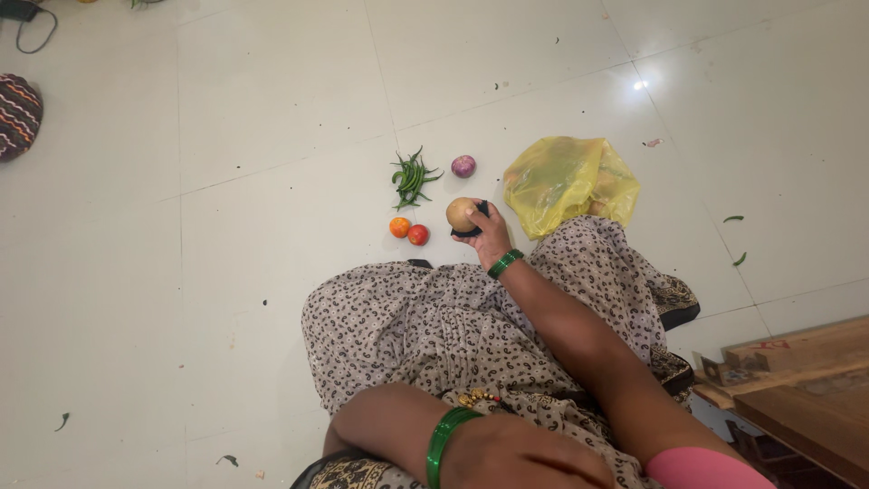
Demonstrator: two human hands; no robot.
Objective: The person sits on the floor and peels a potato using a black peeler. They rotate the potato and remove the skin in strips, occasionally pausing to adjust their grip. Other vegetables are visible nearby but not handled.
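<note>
My right hand [489, 237] reaches forward over the floor, shut on a round brown potato [461, 214], with a small black object [477, 220] pressed against it. A green bangle sits on that wrist. Just left of the potato lie an orange tomato [400, 227] and a red tomato [418, 234]. Beyond them are a bunch of green chillies [412, 177] and a purple onion [463, 166]. My left hand [529, 457] rests on my lap on the patterned dress, partly under my right arm, so its fingers are hard to make out.
A crumpled yellow plastic bag [566, 181] lies right of the potato, with something inside. Low wooden furniture [797, 380] stands at the lower right. A patterned cushion [16, 113] and a black cable [27, 23] are at the far left. Chilli scraps [733, 218] dot the white tiles.
</note>
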